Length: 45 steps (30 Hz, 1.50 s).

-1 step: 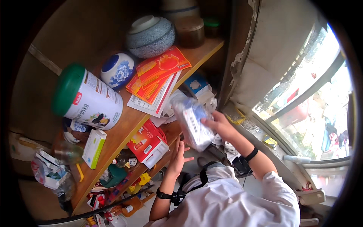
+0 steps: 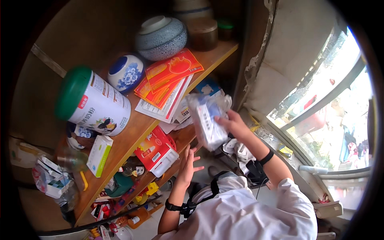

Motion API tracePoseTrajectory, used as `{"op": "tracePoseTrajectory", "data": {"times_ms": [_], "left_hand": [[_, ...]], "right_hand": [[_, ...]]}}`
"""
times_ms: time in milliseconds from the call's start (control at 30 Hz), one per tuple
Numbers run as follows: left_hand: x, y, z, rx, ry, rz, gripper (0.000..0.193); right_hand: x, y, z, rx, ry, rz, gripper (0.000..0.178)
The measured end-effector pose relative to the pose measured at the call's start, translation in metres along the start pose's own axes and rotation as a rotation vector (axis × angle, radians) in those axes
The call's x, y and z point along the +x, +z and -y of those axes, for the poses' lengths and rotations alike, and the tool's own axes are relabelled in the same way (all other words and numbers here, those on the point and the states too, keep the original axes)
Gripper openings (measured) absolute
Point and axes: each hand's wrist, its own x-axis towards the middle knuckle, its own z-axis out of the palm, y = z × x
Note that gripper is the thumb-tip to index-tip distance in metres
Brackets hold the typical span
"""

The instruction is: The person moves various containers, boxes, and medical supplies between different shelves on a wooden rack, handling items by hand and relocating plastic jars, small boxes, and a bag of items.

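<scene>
My right hand (image 2: pixel 235 125) grips a clear plastic bag (image 2: pixel 204 138) in front of the shelves. A white box and something blue show through the plastic. Lower down, my left hand (image 2: pixel 186 168) is raised with its fingers apart and nothing in it. A red and white box (image 2: pixel 157 151) lies on the lower shelf, close to the left fingers. On the upper shelf, orange-red packets (image 2: pixel 172 72) overlap printed white papers (image 2: pixel 160 111), left of the bag.
The wooden shelf (image 2: pixel 130 138) bears a white canister with a green lid (image 2: pixel 106 106), a blue-white jar (image 2: pixel 127 76), a lidded bowl (image 2: pixel 162 42) and a green-white box (image 2: pixel 99 155). A window (image 2: pixel 336 108) stands at right. Mixed small goods crowd the lower shelves.
My right hand and the plastic bag have shifted slightly up and to the right. My left hand stays nearly in place, its fingers still apart.
</scene>
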Motion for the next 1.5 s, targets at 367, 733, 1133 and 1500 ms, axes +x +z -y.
{"op": "tracePoseTrajectory", "data": {"times_ms": [367, 733, 1133, 1500], "left_hand": [[-0.058, -0.069, 0.071, 0.01, -0.107, -0.165, 0.043], [-0.093, -0.104, 0.099, -0.244, -0.143, -0.54, 0.066], [-0.025, -0.134, 0.078, -0.288, 0.005, -0.665, 0.068], [-0.039, -0.165, 0.096, -0.123, 0.288, -0.403, 0.09]], "right_hand": [[0.232, -0.067, 0.006, -1.055, -0.156, -0.387, 0.072], [0.095, 0.018, -0.038, -1.255, -0.932, -0.385, 0.063], [0.009, 0.159, -0.105, -0.637, -0.119, 0.25, 0.057], [0.005, 0.165, -0.103, -0.708, -0.32, 0.317, 0.081]]}}
